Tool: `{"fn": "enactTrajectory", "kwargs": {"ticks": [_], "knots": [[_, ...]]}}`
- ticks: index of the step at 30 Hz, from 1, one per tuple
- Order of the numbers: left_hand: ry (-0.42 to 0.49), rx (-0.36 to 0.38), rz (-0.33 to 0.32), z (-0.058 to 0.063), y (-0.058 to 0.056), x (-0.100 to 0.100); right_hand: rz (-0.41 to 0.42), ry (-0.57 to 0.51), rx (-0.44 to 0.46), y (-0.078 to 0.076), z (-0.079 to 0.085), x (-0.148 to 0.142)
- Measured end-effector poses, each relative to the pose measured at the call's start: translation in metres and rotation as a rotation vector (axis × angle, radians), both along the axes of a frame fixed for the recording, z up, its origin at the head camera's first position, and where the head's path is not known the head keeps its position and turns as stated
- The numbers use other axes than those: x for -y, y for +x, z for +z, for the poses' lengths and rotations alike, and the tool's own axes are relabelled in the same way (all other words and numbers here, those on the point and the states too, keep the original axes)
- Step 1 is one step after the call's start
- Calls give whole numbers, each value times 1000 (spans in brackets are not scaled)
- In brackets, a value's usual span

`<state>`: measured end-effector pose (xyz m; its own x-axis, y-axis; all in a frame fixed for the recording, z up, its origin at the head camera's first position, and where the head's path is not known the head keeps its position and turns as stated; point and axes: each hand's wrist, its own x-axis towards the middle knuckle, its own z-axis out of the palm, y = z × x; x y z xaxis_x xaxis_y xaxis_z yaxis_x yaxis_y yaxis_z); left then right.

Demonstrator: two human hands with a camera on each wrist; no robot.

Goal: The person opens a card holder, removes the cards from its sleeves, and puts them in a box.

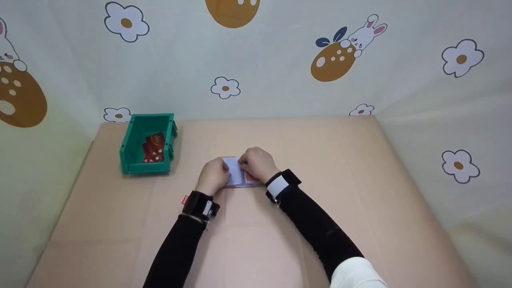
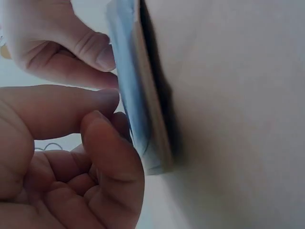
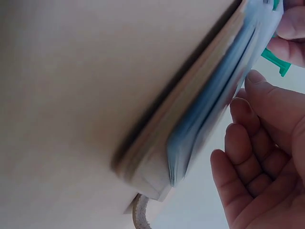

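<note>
A card holder with bluish clear sleeves lies spread on the table, and something reddish shows in its right part. At its left side, my left hand pinches a sleeve page between thumb and curled fingers. My right hand reaches over the right part, thumb and forefinger meeting on a sleeve's edge near the middle. Stacked sleeve pages and a thick cover edge stand out in the right wrist view, along with a short strap. Whether a loose card sits between the right fingertips is hidden.
A green plastic bin stands at the table's back left, with several dark red cards inside. The table has a beige cover. Behind it hangs a pale curtain printed with flowers and rabbits.
</note>
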<state>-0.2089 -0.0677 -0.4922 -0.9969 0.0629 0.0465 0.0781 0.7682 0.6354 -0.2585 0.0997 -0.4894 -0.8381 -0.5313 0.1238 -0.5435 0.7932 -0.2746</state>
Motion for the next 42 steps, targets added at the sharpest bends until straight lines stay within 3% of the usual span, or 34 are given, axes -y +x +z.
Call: {"fn": "enactTrajectory", "kwargs": {"ticks": [13,22,29,42], "knots": [[-11,63,10,-2,-3,0,10,-41,-4,-2,5,-5],[-18,55,15,-1,-3,-1,-109,-96,33,-9,20,-36],[-2,73,32,-1,-2,-1,-147,-65,56,-12,12,-52],[8,69,21,-2,-2,-2,-96,-45,34,-11,3,-55]]}}
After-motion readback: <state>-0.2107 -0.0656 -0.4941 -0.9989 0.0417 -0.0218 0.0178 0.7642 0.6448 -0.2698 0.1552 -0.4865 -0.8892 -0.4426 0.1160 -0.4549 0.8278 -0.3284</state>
